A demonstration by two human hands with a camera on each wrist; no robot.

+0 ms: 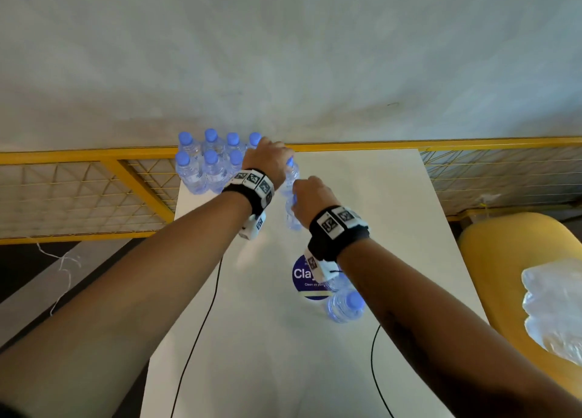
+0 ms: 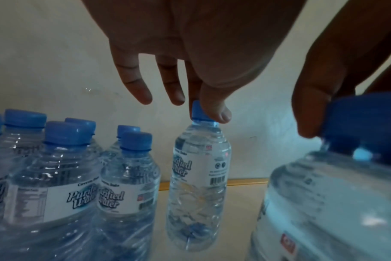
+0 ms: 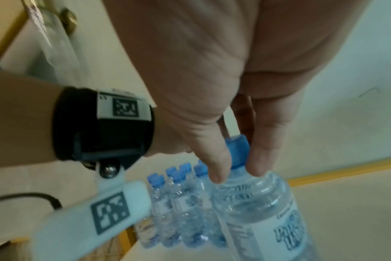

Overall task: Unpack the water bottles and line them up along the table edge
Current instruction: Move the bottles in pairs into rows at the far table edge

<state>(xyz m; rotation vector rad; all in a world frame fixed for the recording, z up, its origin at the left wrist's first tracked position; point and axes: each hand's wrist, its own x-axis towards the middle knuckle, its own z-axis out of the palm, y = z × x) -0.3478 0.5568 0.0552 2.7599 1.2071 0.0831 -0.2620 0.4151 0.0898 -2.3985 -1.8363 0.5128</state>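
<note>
Two hands are each pinching a bottle by its cap: left hand (image 2: 190, 53) steadying one (image 2: 199, 185) at twelve o'clock beside the cluster (image 1: 208, 162), right hand (image 3: 223, 88) carrying another (image 3: 261, 211) to extend the line.

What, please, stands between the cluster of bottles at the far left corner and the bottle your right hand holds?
One bottle, pinched at its cap by the left hand, stands between the cluster and the right hand's bottle; the left wrist view shows it best.

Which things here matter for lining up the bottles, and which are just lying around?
Job:
cluster of bottles
bottle pinched by left hand
bottle held by right hand
lone bottle
table

Lying about:
blue sticker
yellow chair
plastic wrap
</note>
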